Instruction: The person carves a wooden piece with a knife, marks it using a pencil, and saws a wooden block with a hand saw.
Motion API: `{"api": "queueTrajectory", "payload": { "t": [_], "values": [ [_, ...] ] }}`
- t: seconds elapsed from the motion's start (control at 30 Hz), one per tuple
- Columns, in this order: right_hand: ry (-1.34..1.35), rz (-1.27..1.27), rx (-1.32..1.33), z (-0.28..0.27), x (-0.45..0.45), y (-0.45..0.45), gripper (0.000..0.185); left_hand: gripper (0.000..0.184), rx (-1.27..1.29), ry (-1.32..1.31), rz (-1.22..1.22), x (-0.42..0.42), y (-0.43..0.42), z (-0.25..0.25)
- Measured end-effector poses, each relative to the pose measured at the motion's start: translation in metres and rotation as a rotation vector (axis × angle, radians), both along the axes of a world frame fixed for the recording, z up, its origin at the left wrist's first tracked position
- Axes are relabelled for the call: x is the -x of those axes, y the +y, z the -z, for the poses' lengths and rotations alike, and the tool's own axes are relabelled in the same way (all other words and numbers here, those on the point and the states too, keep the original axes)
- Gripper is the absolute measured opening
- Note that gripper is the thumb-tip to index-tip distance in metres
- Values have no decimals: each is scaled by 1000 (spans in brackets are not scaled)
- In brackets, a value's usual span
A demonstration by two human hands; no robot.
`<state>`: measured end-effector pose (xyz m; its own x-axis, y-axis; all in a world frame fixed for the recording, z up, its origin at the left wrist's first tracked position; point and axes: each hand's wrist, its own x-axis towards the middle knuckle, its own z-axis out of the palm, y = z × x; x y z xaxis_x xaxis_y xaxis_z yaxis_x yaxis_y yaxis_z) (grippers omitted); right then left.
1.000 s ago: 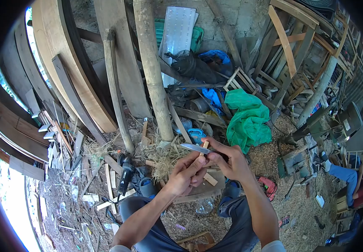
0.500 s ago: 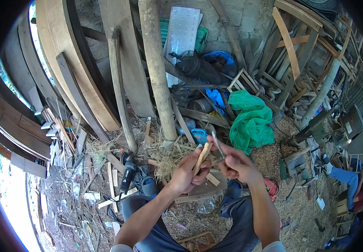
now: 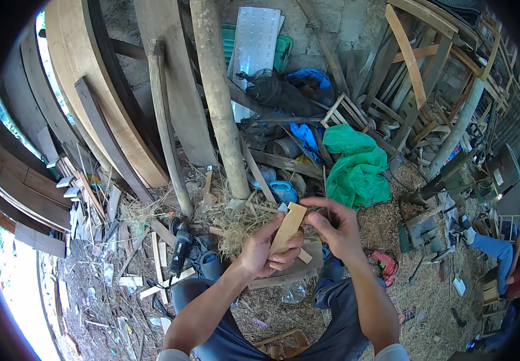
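My left hand (image 3: 266, 251) is closed around a small flat piece of pale wood (image 3: 288, 227), holding it tilted upward between thumb and fingers. Close to the wood's right side is my right hand (image 3: 339, 231), thumb and forefinger bent toward it. A slim metal tool was in that hand a moment earlier; now it is mostly hidden. A pale tip (image 3: 283, 207) shows just left of the wood's upper end and may belong to it. Below my hands lies a wooden block (image 3: 284, 278) with a small pale offcut (image 3: 305, 256) on it.
An angle grinder (image 3: 181, 246) lies on the littered ground at left, near loose wood strips. A red power tool (image 3: 386, 266) is at right. Ahead are a bamboo post (image 3: 219, 102), leaning boards and a green plastic sheet (image 3: 356, 165). Another person's leg (image 3: 493, 256) shows far right.
The piece of wood has turned so its broad face shows. My right hand has moved slightly up and right, its forefinger now arched, and the metal tool has gone mostly out of sight.
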<state>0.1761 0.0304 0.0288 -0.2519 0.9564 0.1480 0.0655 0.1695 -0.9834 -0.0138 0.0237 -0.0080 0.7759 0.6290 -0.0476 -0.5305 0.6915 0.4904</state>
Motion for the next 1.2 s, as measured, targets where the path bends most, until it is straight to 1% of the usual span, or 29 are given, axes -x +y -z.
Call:
{"api": "queueTrajectory", "payload": {
  "t": [0.03,0.07,0.1,0.13,0.17,0.2,0.3,0.33,0.4,0.43,0.47,0.5,0.53,0.57,0.6,0.67,0.7,0.73,0.77,0.83,0.9,0.93,1.0,1.03,1.1,1.13,1.17,1.2],
  "values": [
    [103,10,52,-3,4,0,33,54,1,1,2,1,1,2],
    [206,20,104,-5,6,0,28,52,-59,30,31,2,1,2],
    [206,20,104,-4,4,0,28,51,-121,58,59,2,2,-3],
    [134,39,100,-1,2,1,26,51,-122,57,57,1,0,-10],
    [63,60,97,2,1,2,24,53,-133,203,-11,-2,-4,-19],
    [61,60,99,7,0,3,24,55,-141,348,-79,-5,-8,-27],
    [10,121,66,17,0,6,20,57,-144,388,-110,-7,-9,-28],
    [54,130,88,16,1,7,22,57,-145,387,-108,-6,-8,-23],
    [96,137,108,15,0,9,24,52,-109,229,-108,-3,-3,-12],
    [-78,135,-55,14,-2,10,32,52,-110,229,-114,-3,-3,-12],
    [-249,134,-216,14,-2,10,40,47,-250,340,-245,-4,-5,-13],
    [-248,132,-215,7,-3,6,40,46,-391,450,-373,-5,-6,-14],
    [-345,57,-256,-7,-5,0,49,46,-391,449,-375,-2,-5,-15],
    [-444,-19,-292,-14,-6,-5,59,45,-458,561,-408,1,-6,-16],
    [-447,-20,-288,-10,-6,-4,59,46,-525,672,-439,3,-6,-18],
    [-492,-85,-396,0,-5,-3,68,50,-531,697,-417,4,-9,-30],
    [-491,-85,-394,-1,-5,-3,68,54,-544,724,-396,5,-9,-34],
    [-557,-97,-400,-5,-5,-4,68,54,-542,724,-396,6,-9,-32],
    [-623,-108,-406,-7,-5,-4,69,47,-668,763,-451,7,-8,-29],
    [-606,-98,-439,-2,-4,-2,70,40,-796,798,-511,9,-6,-29],
    [-584,-89,-472,-2,-3,-1,70,56,-833,873,-499,11,-5,-30],
    [-542,-99,-448,-5,-3,-3,70,56,-832,874,-501,10,-3,-29],
    [-502,-114,-424,-9,-3,-3,69,50,-1096,812,-705,7,0,-25],
    [-510,-124,-401,-10,-3,-3,67,50,-1093,810,-707,8,0,-24],
    [-519,-137,-376,-8,-2,-2,65,50,-1002,825,-615,10,-3,-25],
    [-484,-103,-453,-3,-1,-1,63,50,-1001,825,-616,9,-5,-25],
    [-448,-69,-530,0,1,0,61,49,-979,902,-636,6,-7,-26],
    [-449,-69,-531,1,2,0,61,48,-957,979,-658,5,-9,-26]
  ]
}}
